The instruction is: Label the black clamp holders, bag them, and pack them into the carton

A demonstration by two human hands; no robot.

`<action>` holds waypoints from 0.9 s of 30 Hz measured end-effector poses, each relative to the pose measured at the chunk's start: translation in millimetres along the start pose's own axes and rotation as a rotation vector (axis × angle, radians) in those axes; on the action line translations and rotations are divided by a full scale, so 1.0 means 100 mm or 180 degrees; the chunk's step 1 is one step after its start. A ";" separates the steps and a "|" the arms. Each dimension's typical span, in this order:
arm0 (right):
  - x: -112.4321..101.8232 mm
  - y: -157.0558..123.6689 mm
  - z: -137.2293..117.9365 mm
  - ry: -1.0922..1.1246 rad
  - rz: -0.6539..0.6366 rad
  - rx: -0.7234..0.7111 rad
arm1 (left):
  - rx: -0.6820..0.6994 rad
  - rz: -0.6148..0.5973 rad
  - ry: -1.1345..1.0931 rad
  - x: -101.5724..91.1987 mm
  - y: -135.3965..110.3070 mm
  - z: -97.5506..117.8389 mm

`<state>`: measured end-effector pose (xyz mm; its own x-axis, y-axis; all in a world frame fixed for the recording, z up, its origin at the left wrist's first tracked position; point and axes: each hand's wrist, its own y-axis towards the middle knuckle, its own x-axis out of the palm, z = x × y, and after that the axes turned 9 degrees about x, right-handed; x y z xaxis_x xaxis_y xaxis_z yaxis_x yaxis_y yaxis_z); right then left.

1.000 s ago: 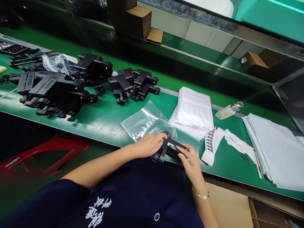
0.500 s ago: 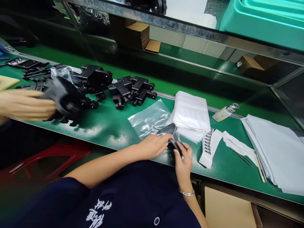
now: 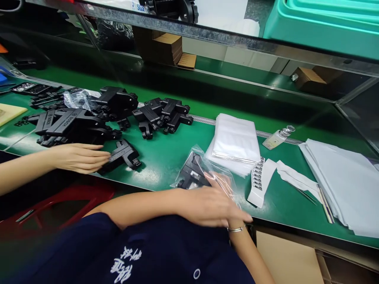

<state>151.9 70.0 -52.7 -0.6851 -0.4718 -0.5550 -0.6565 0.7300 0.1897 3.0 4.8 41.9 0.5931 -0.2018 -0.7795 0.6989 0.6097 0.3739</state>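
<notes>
A clear plastic bag [image 3: 204, 165] with a black plastic part [image 3: 191, 175] inside lies at the near edge of the green table [image 3: 166, 157]. My left hand [image 3: 213, 205] reaches across to the right in front of the bag, fingers stretched out flat, holding nothing. My right hand [image 3: 220, 180] is mostly hidden behind the left; its fingers show at the bag's right end and seem to grip the plastic. A silver bracelet [image 3: 235, 229] sits on that wrist.
A co-worker's hand [image 3: 79, 157] at the left touches a loose black part [image 3: 122, 154]. Piles of black parts [image 3: 74, 124] [image 3: 161, 112], a stack of white bags [image 3: 235, 140], a label strip [image 3: 260, 175], a small bottle [image 3: 276, 138] and white sheets [image 3: 346, 185] lie on the table.
The black part has gone into the bag. My left hand has swept right across my right wrist. The co-worker's hand has set one black part down near the table's edge.
</notes>
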 end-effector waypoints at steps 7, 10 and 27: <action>-0.14 -0.04 -0.40 -0.0503 -0.0680 -0.0884 | -0.1419 -0.1007 0.0314 -0.66 -0.44 -0.44; -0.16 0.02 -0.44 -0.1012 -0.0672 -0.1025 | -0.1565 -0.1193 -0.0362 -0.58 -0.53 -0.48; -0.36 0.41 -0.95 -0.1197 -0.0510 -0.0551 | -0.0920 0.0883 0.0507 -0.05 -0.95 -0.38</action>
<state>119.9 69.5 52.4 -0.4289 -0.3364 -0.8384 -0.8102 0.5537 0.1923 -81.0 -22.8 -9.0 0.6577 0.1072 -0.7456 0.3675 0.8184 0.4418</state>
